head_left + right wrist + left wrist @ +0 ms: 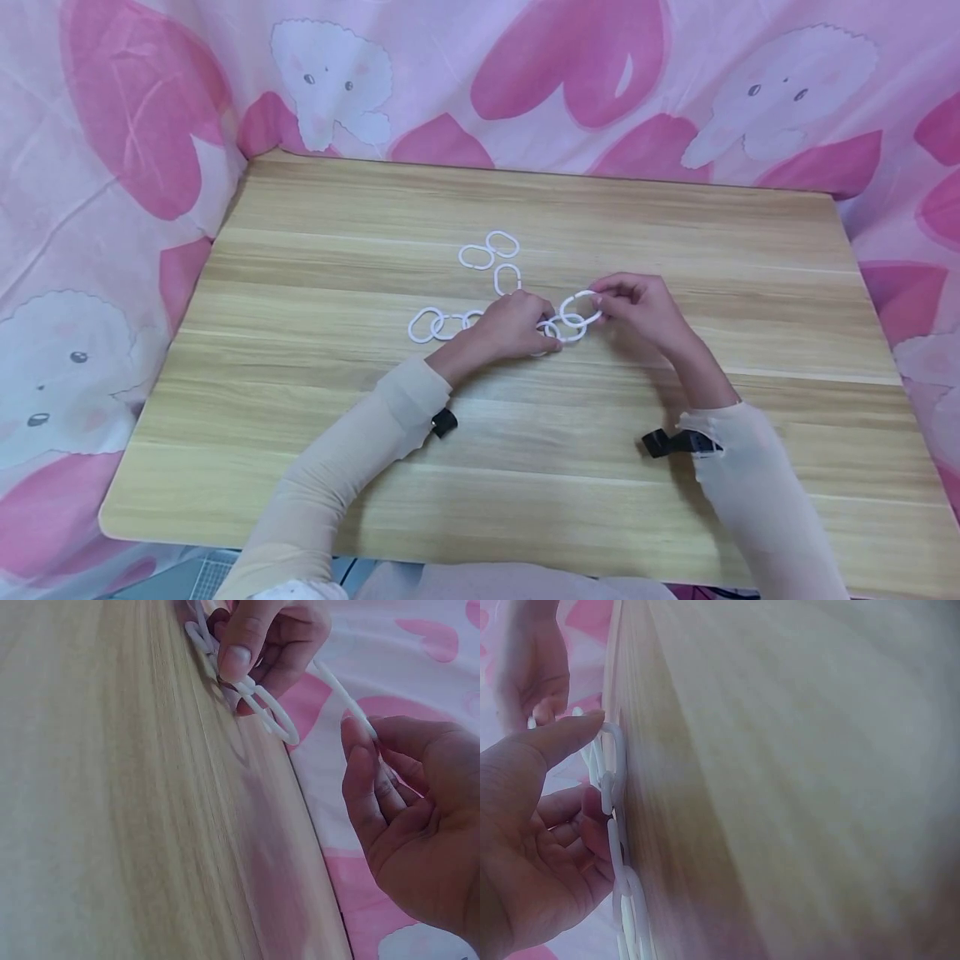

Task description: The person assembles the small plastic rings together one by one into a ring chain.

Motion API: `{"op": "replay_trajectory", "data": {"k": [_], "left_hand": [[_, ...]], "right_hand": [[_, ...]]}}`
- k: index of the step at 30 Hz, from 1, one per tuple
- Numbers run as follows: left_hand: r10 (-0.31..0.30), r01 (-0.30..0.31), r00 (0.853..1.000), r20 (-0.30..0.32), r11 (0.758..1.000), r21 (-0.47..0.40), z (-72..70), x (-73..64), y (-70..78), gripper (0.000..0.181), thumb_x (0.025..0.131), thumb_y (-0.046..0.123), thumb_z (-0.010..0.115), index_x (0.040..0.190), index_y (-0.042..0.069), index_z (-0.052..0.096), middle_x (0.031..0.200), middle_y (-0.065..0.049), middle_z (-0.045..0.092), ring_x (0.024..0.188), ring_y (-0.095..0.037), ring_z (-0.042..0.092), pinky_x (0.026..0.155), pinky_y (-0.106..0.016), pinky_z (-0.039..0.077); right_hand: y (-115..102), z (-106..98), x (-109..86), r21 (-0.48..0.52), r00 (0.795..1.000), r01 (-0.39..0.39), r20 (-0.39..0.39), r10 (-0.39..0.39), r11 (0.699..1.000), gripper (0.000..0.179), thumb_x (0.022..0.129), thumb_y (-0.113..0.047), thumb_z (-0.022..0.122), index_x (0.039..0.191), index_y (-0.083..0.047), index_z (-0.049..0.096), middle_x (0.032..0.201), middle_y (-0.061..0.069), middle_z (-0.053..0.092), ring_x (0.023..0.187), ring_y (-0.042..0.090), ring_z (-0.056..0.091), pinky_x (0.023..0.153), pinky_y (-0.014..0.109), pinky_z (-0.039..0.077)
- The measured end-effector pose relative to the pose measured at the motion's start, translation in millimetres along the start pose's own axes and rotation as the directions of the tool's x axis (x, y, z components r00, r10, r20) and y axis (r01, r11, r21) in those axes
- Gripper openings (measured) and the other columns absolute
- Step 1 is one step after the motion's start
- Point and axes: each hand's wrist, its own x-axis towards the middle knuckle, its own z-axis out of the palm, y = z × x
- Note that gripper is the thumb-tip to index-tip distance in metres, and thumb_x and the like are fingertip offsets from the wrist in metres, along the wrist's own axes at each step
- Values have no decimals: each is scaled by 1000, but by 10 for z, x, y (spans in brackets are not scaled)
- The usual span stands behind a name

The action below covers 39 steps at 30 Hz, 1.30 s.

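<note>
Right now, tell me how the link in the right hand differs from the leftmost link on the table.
The right hand pinches the held link, while no hand touches the leftmost link. The held link is raised and tilted; the leftmost link rests on the table. Both are white and oval.

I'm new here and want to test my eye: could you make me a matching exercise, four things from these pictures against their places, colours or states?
Things:
1. Left grip
2. Right grip
3. Three links
4. Cloth backdrop

Places, colours, states:
A. Pinches the rightmost white link
B. Pink and white, patterned with hearts
C. Holds the chain further left
D. On the tabletop, beyond the left grip

Pairs: 1-C, 2-A, 3-D, 4-B
</note>
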Motion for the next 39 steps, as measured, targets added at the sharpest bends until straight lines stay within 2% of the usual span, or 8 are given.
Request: {"op": "replay_trajectory", "data": {"k": [4, 8, 10, 13, 18, 27, 39], "left_hand": [[-3, 3, 1000, 1, 1000, 3, 2, -2, 4, 32, 85, 38, 81, 102, 12, 74, 75, 3, 64, 67, -12, 55, 59, -23, 42], [0, 0, 1000, -1, 1000, 10, 2, -2, 5, 33, 86, 39, 80, 103, 12, 74, 75, 3, 64, 66, -12, 55, 59, -23, 41], [3, -3, 1000, 0, 1000, 16, 0, -2, 5, 32, 86, 40, 80, 102, 12, 75, 73, 4, 62, 66, -11, 54, 59, -23, 40], [6, -6, 1000, 4, 1000, 27, -2, -1, 1, 31, 87, 40, 79, 101, 13, 74, 71, 5, 59, 64, -11, 51, 58, -23, 38], [8, -8, 1000, 10, 1000, 28, -4, -2, -4, 29, 87, 40, 79, 99, 14, 74, 70, 5, 58, 64, -11, 50, 58, -23, 37], [34, -34, 999, 1, 999, 31, 0, -5, -12, 27, 88, 41, 78, 90, 15, 71, 67, 7, 53, 62, -10, 47, 57, -22, 34], [42, -42, 999, 4, 999, 26, -14, -13, -8, 25, 89, 39, 77, 85, 16, 69, 65, 7, 50, 61, -10, 46, 57, -22, 33]], "right_hand": [[-15, 7, -92, -72, 1000, -14, 11, 14, 997, 23, 95, -1, 65, 113, 14, 66, 82, -1, 76, 65, 8, 69, 64, 25, 60], [-25, 37, -170, -133, 999, -25, 37, 30, 991, 21, 94, 1, 66, 111, 12, 68, 91, 19, 75, 65, 8, 70, 63, 28, 61], [-24, 56, -196, -153, 998, -14, 52, 23, 988, 20, 93, 3, 65, 110, 13, 69, 95, 29, 74, 66, 6, 70, 63, 27, 61], [-22, 86, -220, -181, 997, 19, 77, -5, 983, 19, 91, 6, 64, 108, 13, 70, 95, 34, 72, 66, 3, 69, 62, 26, 61], [-16, 124, -229, -241, 993, 78, 104, -55, 967, 16, 90, 8, 65, 103, 11, 73, 89, 30, 74, 65, 2, 67, 60, 22, 59], [-10, 177, -208, -377, 986, 146, 125, -106, 915, 10, 89, 3, 72, 97, 3, 77, 81, 18, 76, 64, -1, 59, 57, 16, 51], [-29, 203, -193, -418, 986, 138, 141, -86, 898, 10, 89, 0, 72, 98, 0, 79, 84, 15, 76, 67, 3, 58, 58, 17, 50]]}}
